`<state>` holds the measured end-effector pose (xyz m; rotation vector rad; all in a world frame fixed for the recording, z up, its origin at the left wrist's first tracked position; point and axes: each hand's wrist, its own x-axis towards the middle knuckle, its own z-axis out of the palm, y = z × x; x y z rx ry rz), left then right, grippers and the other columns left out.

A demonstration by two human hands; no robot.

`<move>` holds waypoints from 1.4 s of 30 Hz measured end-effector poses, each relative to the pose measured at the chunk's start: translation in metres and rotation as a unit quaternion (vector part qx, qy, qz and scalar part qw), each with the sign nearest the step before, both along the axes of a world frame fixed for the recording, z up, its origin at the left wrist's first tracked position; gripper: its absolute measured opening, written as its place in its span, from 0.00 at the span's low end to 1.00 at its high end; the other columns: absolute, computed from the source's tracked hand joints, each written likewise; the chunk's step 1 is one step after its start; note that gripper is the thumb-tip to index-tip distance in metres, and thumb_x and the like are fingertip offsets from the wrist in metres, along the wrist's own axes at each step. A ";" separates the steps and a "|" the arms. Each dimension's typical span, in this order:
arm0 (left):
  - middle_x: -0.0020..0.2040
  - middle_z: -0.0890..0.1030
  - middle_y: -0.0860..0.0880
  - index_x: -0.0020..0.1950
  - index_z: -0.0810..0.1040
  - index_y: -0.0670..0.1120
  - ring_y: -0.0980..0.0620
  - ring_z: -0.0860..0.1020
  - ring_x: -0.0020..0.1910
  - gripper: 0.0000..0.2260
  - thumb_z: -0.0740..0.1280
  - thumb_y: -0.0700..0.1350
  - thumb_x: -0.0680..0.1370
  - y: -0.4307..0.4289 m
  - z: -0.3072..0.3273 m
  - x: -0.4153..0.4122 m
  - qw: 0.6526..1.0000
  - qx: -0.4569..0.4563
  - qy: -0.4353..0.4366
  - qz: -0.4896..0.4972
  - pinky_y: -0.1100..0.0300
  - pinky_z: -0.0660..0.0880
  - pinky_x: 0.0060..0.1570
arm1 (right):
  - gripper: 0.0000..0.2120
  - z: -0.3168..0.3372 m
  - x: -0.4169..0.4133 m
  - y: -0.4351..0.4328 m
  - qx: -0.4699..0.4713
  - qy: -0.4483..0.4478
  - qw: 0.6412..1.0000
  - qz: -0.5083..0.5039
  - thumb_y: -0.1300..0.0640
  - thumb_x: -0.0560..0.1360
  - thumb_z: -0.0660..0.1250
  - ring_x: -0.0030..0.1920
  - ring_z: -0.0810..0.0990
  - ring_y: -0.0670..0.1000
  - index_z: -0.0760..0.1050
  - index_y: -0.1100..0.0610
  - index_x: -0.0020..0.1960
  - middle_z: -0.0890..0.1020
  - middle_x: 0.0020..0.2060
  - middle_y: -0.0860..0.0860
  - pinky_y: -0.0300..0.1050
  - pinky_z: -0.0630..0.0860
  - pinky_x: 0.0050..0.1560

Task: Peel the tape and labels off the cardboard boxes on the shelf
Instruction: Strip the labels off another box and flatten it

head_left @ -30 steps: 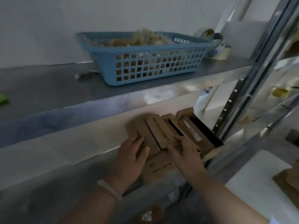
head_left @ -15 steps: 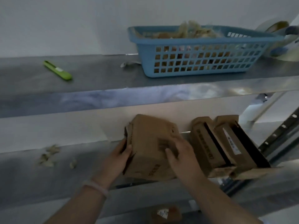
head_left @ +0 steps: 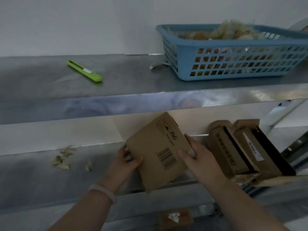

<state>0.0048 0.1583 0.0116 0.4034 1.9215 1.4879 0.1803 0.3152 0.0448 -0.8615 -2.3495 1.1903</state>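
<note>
At the bottom centre of the frame, below the shelf edge, lies a blurred brown cardboard piece with a white label on it. Just above it, two bare forearms reach up into the lower shelf; the left wrist wears a pale bracelet. Both hands hold one cardboard box in the lower centre, tilted, its barcode face toward the camera. The left hand grips the box's left edge, thumb on the front. The right hand grips the right edge, thumb lying on the face beside the barcode.

To the right on the same shelf stand two more boxes side by side, the nearer one printed with dark lettering, the far-right one carrying a white label strip. At lower left, pale scraps are scattered on the shelf.

Farther back, the upper shelf holds a green cutter at upper left and a blue basket at upper right, heaped with crumpled pale material.
</note>
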 end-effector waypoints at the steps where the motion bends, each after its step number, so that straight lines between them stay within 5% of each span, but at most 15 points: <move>1: 0.65 0.70 0.52 0.75 0.57 0.52 0.53 0.72 0.62 0.39 0.76 0.43 0.70 -0.003 -0.001 -0.008 0.998 -0.007 0.060 0.016 0.57 0.74 0.58 | 0.17 0.001 -0.002 -0.002 0.029 -0.013 0.999 0.015 0.46 0.78 0.63 0.54 0.75 0.32 0.65 0.27 0.61 0.77 0.54 0.32 0.26 0.70 0.53; 3: 0.75 0.60 0.51 0.78 0.47 0.55 0.50 0.61 0.73 0.53 0.80 0.52 0.64 -0.009 -0.003 -0.024 0.977 -0.066 0.204 -0.001 0.49 0.65 0.69 | 0.21 -0.001 -0.006 -0.003 0.054 -0.028 0.998 0.030 0.43 0.78 0.62 0.61 0.74 0.39 0.64 0.35 0.70 0.76 0.62 0.38 0.42 0.73 0.62; 5: 0.74 0.61 0.56 0.78 0.47 0.59 0.53 0.61 0.72 0.54 0.79 0.57 0.62 -0.016 0.003 -0.036 0.965 -0.055 0.250 -0.061 0.50 0.63 0.70 | 0.27 -0.001 -0.010 -0.009 0.078 -0.043 0.994 0.057 0.42 0.76 0.63 0.66 0.70 0.41 0.61 0.39 0.74 0.72 0.68 0.40 0.48 0.70 0.67; 9: 0.59 0.72 0.67 0.63 0.62 0.71 0.73 0.71 0.55 0.37 0.79 0.51 0.64 -0.024 0.015 -0.044 0.963 0.019 0.231 -0.134 0.70 0.71 0.54 | 0.30 0.002 -0.022 -0.023 0.147 -0.030 0.980 0.134 0.39 0.73 0.62 0.73 0.62 0.40 0.61 0.40 0.74 0.65 0.73 0.39 0.50 0.64 0.72; 16: 0.55 0.80 0.58 0.61 0.71 0.59 0.59 0.78 0.56 0.28 0.74 0.60 0.63 -0.056 -0.006 -0.036 0.972 0.107 0.208 -0.018 0.61 0.78 0.51 | 0.29 0.001 -0.043 -0.027 0.275 -0.036 0.936 0.217 0.43 0.75 0.60 0.75 0.55 0.40 0.61 0.41 0.75 0.61 0.74 0.36 0.45 0.51 0.76; 24: 0.57 0.80 0.55 0.62 0.73 0.52 0.54 0.79 0.57 0.27 0.72 0.60 0.67 -0.082 -0.032 -0.036 0.975 0.097 0.193 0.045 0.47 0.79 0.52 | 0.29 -0.025 -0.069 -0.033 0.343 -0.024 0.903 0.259 0.54 0.72 0.69 0.74 0.61 0.40 0.68 0.44 0.71 0.69 0.71 0.39 0.49 0.55 0.76; 28: 0.56 0.79 0.62 0.58 0.72 0.58 0.60 0.77 0.59 0.21 0.73 0.58 0.68 -0.086 -0.037 -0.040 0.973 0.082 0.212 0.044 0.55 0.79 0.51 | 0.27 -0.034 -0.072 -0.039 0.343 -0.001 0.911 0.228 0.54 0.68 0.73 0.70 0.67 0.42 0.74 0.46 0.66 0.73 0.67 0.40 0.53 0.66 0.70; 31: 0.55 0.81 0.58 0.58 0.75 0.53 0.59 0.78 0.57 0.22 0.76 0.56 0.67 -0.087 -0.039 -0.044 0.976 0.088 0.194 0.050 0.60 0.80 0.47 | 0.19 -0.030 -0.081 -0.053 0.335 0.015 0.924 0.185 0.42 0.70 0.68 0.62 0.73 0.44 0.77 0.46 0.60 0.76 0.60 0.40 0.52 0.73 0.62; 35: 0.53 0.82 0.57 0.56 0.79 0.54 0.60 0.79 0.55 0.21 0.74 0.59 0.65 -0.088 -0.038 -0.051 0.978 0.072 0.189 0.058 0.55 0.81 0.48 | 0.25 -0.032 -0.100 -0.072 0.440 -0.049 0.888 0.123 0.35 0.74 0.59 0.57 0.74 0.51 0.73 0.43 0.68 0.77 0.58 0.46 0.49 0.71 0.57; 42: 0.50 0.84 0.57 0.57 0.83 0.51 0.62 0.81 0.51 0.19 0.71 0.56 0.69 -0.097 -0.030 -0.058 0.979 0.033 0.196 0.033 0.57 0.79 0.53 | 0.25 -0.044 -0.100 -0.068 0.495 -0.021 0.857 0.139 0.37 0.75 0.63 0.60 0.75 0.54 0.72 0.44 0.70 0.77 0.63 0.47 0.51 0.68 0.62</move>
